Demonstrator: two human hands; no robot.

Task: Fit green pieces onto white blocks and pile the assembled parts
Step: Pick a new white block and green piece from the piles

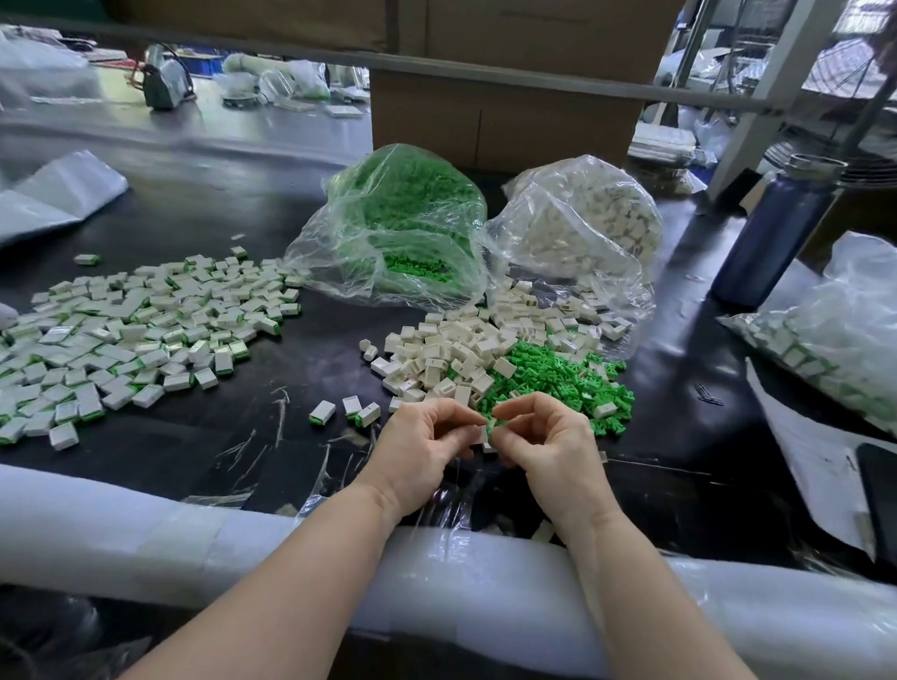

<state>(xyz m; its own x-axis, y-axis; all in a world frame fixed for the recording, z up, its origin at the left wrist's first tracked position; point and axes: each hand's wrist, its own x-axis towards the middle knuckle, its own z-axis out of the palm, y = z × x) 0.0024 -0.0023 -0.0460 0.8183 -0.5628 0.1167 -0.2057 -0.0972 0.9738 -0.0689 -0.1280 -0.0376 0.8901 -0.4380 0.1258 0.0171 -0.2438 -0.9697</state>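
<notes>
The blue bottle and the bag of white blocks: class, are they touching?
Apart. The head view shows bare dark table between the blue bottle and the bag of white blocks.

Assembled parts [128, 336] lie left of loose blocks [446, 355]; bags [405, 225] behind.

Black worktable [281, 363], cardboard boxes [502, 116] behind.

Both forearms reach forward, the hands meet. The left hand [421, 451] and the right hand [549, 452] have fingers curled, fingertips pinched together.
</notes>
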